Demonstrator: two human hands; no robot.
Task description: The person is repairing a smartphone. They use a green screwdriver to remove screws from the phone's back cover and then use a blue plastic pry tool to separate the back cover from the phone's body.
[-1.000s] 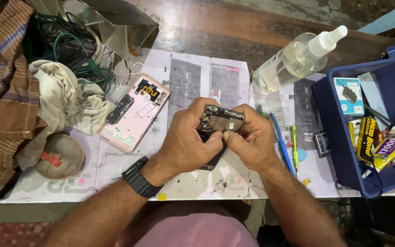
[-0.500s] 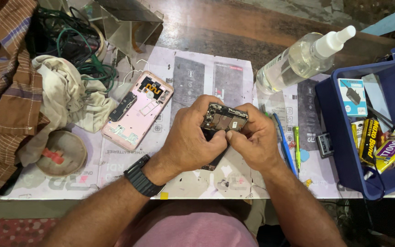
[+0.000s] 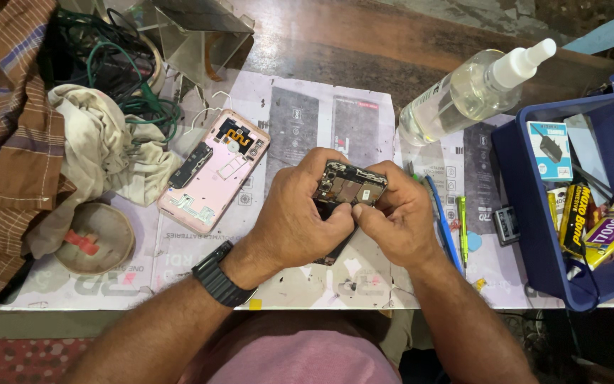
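Both my hands hold a small dark opened phone (image 3: pixel 349 186) with its circuit board showing, above the middle of the paper-covered table (image 3: pixel 335 121). My left hand (image 3: pixel 300 217), with a black watch on its wrist, wraps the phone's left side. My right hand (image 3: pixel 392 220) grips the right side, thumb pressed near the board's lower edge. The lower part of the phone is hidden behind my fingers. A pink phone back frame (image 3: pixel 214 171) with exposed parts lies to the left of my hands.
A clear spray bottle (image 3: pixel 470 92) lies at the upper right. A blue plastic bin (image 3: pixel 527 213) with small packets stands at the right edge. A blue pry tool (image 3: pixel 443 224) and a green-tipped tool (image 3: pixel 462 227) lie beside my right hand. Rags (image 3: pixel 101 156), cables (image 3: pixel 115 64) and a round pad (image 3: pixel 94 238) fill the left.
Both hands keep their hold on the dark phone with only small finger shifts. The view has moved slightly; nothing on the table has changed place.
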